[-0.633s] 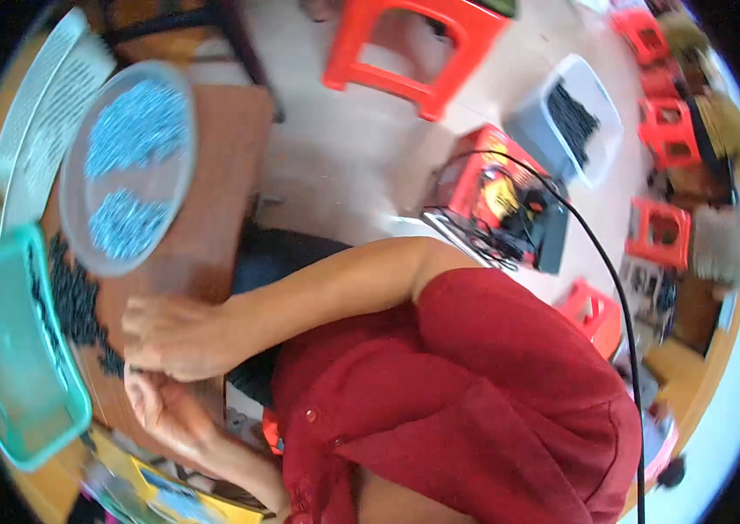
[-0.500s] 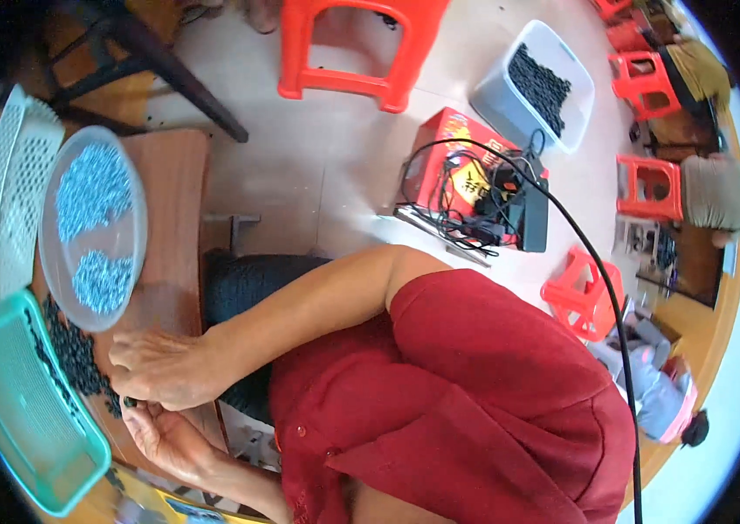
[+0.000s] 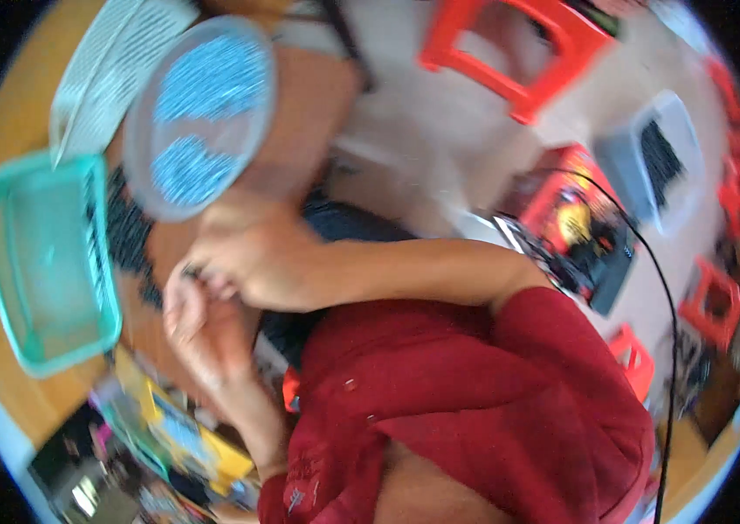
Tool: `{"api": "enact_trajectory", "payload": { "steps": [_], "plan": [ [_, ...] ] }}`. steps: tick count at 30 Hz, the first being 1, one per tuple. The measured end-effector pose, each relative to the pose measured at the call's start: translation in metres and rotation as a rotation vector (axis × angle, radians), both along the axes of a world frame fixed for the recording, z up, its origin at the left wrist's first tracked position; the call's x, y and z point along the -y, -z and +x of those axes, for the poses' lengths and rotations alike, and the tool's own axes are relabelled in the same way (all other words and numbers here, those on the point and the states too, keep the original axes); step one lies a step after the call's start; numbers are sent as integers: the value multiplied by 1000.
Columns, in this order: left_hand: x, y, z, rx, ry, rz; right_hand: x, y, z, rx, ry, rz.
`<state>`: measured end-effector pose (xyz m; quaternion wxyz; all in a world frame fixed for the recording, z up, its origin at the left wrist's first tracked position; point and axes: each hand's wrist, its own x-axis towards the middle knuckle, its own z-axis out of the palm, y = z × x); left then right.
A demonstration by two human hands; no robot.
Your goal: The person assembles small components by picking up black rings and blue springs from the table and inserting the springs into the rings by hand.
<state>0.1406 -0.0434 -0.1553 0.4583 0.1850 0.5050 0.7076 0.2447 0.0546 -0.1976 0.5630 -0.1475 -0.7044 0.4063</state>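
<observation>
My right hand (image 3: 252, 258) reaches over the brown wooden table with its fingers curled, blurred by motion. Just below it in the picture, my left hand (image 3: 208, 327) is turned palm up, fingertips meeting those of the right. A small black piece (image 3: 191, 272) shows between the left fingertips, beside the right fingers. Whatever the right fingers pinch is hidden. Close by lies a pile of small black pieces (image 3: 130, 231) on the table. Next to the pile stands a round translucent bowl (image 3: 256, 144) with two heaps of small, shiny light-blue pieces (image 3: 213, 79).
A green tray (image 3: 16, 341) with some black pieces along one side sits left of the pile. Above it leans a white perforated basket (image 3: 90, 96). Red stools (image 3: 527, 100), a tub of black pieces (image 3: 632, 166) and a red box with cables (image 3: 566, 196) are on the floor.
The whole view has turned and shifted, so table, bowl and tray appear farther up and right. Both hands stay together around the small black piece.
</observation>
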Motion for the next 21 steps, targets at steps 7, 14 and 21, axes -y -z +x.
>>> {"api": "enact_trajectory", "payload": {
  "steps": [7, 14, 21],
  "plan": [
    [2, 2, 2, 17, -104, -15, -8, -12, -2, -24, -173, -161],
    [15, -3, -1, 20, -170, 3, 3, -24, -13, 70, -220, -166],
    [22, -2, -4, -47, -196, -16, 6, -26, -18, 120, -209, -31]
  ]
}}
